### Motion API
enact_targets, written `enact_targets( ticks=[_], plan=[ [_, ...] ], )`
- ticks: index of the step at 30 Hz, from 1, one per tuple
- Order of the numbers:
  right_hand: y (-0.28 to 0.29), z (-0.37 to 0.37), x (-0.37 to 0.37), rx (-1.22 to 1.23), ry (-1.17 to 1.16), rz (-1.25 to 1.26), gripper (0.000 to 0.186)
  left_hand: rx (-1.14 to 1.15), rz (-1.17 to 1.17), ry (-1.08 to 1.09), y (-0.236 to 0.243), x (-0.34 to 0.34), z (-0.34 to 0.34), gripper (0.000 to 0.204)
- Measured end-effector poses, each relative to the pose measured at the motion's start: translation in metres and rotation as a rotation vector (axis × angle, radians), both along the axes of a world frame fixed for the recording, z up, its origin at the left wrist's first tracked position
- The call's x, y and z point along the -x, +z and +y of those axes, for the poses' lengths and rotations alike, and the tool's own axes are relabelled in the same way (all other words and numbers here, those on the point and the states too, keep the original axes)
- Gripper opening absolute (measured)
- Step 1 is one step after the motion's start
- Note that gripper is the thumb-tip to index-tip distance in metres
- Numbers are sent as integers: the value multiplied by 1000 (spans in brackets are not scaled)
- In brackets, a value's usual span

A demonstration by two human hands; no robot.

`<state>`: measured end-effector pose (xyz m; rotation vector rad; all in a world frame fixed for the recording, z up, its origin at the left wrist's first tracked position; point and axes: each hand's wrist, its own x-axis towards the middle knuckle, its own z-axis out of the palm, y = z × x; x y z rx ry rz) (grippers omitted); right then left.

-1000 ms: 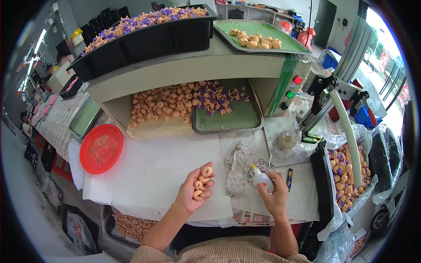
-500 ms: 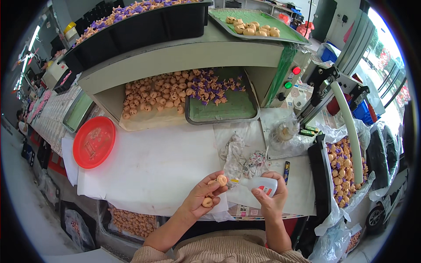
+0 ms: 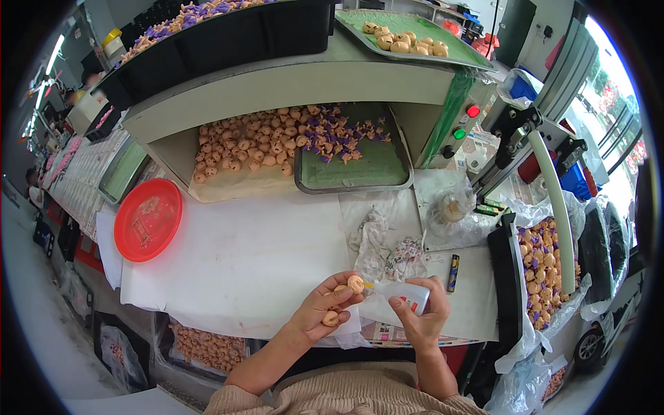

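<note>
My left hand (image 3: 318, 311) is closed round several small beige doll-head-like pieces (image 3: 330, 317), one of them (image 3: 355, 283) held up at the fingertips with an opening visible. A white squeeze bottle (image 3: 408, 296) lies tilted in the grip of my right hand (image 3: 424, 319), its yellow nozzle reaching to that top piece; I cannot tell if they touch. Both hands are over the front of the white paper (image 3: 242, 256). Crumpled cloths (image 3: 404, 256) and a small dark tube (image 3: 453, 273) lie just beyond the bottle.
A red plate (image 3: 147, 220) is at left. The shelf holds beige pieces (image 3: 242, 145) and a green tray (image 3: 353, 173) with purple-beige parts. On top stand a black bin (image 3: 221, 45) and tray (image 3: 360, 21). At right are a press (image 3: 522, 128) and a lined bin (image 3: 543, 270) of pieces.
The bottle has swung from upright to tilted leftward, its nozzle now at the top piece in my left hand. My left hand has moved right, toward the bottle.
</note>
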<state>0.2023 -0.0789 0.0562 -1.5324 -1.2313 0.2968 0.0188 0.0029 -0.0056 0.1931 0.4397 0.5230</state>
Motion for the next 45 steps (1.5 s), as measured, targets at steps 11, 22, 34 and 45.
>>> enact_targets(
  ticks=[11, 22, 34, 45],
  plan=[
    [5, -4, -3, 48, -17, -19, 33, -13, 33, 4, -4, -1, -2, 34],
    [8, -13, -7, 41, -27, -27, 31, -65, 45, 2, -2, -5, -6, 36],
    [-1, -7, -10, 9, 13, -60, 34, -64, 76, 13, -2, -10, -5, 39],
    [-1, -9, -16, 63, 25, -13, 32, -37, 82, 27, -8, -13, -5, 40]
  ],
)
